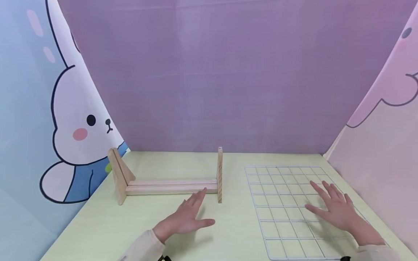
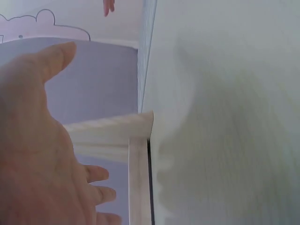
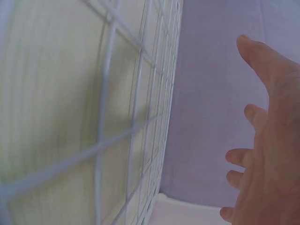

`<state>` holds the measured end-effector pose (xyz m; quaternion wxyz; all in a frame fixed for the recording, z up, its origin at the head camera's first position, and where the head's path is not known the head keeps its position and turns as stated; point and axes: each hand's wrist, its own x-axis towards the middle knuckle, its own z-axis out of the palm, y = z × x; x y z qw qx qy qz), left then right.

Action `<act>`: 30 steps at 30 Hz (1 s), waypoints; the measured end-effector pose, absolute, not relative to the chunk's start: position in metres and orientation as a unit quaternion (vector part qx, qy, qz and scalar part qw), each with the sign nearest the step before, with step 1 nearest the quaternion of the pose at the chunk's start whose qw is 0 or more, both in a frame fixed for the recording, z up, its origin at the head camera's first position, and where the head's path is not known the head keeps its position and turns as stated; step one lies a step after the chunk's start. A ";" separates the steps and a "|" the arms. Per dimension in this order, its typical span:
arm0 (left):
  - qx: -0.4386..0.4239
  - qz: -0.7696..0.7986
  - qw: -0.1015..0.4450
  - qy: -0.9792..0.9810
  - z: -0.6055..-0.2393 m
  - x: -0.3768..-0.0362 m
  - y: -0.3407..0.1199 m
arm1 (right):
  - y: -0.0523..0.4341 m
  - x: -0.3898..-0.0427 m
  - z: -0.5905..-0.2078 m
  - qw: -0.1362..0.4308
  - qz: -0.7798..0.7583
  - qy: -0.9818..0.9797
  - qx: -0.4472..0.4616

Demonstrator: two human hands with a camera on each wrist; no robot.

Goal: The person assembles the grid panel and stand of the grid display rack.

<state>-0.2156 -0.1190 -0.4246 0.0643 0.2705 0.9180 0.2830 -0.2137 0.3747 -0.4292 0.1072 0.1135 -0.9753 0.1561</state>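
Left-wrist view crops wooden rack (image 2: 123, 136) behind left hand (image 2: 33, 154).

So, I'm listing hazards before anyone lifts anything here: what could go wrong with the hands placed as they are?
1. The right hand is spread open over the flat white wire grid panel; fingertips might slip into its cells and catch.
2. The left hand is open close to the pale wooden rack with two upright ends; a nudge could slide the rack across the smooth pale green table.
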 end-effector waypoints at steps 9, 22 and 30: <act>0.271 0.333 0.122 0.895 -0.422 -0.213 -0.098 | 0.402 -0.216 -0.430 0.112 0.156 -0.977 0.090; 0.255 0.502 0.221 0.796 -0.424 -0.207 -0.060 | 0.445 -0.214 -0.436 0.067 0.190 -0.978 0.053; 0.185 0.596 0.276 0.731 -0.432 -0.206 -0.035 | 0.464 -0.209 -0.439 0.024 0.217 -0.976 0.020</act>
